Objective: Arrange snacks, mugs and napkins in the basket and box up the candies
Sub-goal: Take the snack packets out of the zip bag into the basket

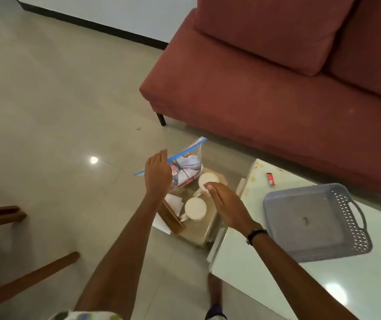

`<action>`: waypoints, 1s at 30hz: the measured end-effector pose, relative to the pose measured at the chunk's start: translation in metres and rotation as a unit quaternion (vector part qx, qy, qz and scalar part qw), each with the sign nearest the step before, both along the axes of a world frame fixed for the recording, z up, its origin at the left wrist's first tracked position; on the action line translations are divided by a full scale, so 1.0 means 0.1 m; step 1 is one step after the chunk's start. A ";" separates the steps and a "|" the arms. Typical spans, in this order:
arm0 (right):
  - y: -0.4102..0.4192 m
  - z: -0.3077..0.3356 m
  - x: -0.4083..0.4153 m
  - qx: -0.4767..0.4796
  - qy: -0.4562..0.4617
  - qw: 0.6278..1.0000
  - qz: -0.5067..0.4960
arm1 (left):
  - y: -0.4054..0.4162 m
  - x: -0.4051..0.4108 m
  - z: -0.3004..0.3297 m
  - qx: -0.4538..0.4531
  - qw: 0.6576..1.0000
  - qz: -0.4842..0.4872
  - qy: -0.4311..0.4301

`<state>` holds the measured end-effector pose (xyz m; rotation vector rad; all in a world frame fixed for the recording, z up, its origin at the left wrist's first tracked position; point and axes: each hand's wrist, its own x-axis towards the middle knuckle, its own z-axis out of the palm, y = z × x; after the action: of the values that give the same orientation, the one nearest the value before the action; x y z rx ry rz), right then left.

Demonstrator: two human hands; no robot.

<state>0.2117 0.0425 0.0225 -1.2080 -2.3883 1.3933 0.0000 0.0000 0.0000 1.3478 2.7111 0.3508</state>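
My left hand (157, 174) grips the blue-zip top of a clear bag of snack packets (188, 168), held upright over a low stool (204, 229) beside the white table. My right hand (225, 205) hovers with straight fingers over the farther of two white mugs (208, 180); whether it touches the mug I cannot tell. The nearer mug (195, 209) stands on the stool. White napkins (173, 203) and a wooden box (173, 219) lie at the stool's left edge. The grey plastic basket (355, 219) sits on the white table (249, 271) with nothing inside. A small red candy (270, 178) lies at the table's far end.
A red sofa (277, 84) stands behind the table and stool. Wooden chair legs (12, 262) show at lower left on the tiled floor. My foot (215, 294) is on the floor by the table's near corner.
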 end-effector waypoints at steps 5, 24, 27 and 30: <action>0.01 -0.04 0.00 -0.022 -0.014 1.000 -0.013 | 0.05 -0.21 -0.03 -0.067 0.997 -0.022 0.014; 0.00 0.73 0.07 -0.047 0.111 0.987 -0.103 | 0.28 0.28 1.46 0.138 0.944 0.042 -0.296; -0.06 0.97 0.22 -0.042 0.148 0.979 -0.134 | 0.21 0.69 1.57 0.176 0.896 0.060 -0.402; -0.11 1.13 0.49 -0.047 0.173 0.969 -0.168 | 0.17 1.16 1.60 0.182 0.879 0.059 -0.437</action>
<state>0.2605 0.0313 0.1357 -1.2035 -1.8091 1.4719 0.1159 0.0166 0.1600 0.7655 1.9912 1.1918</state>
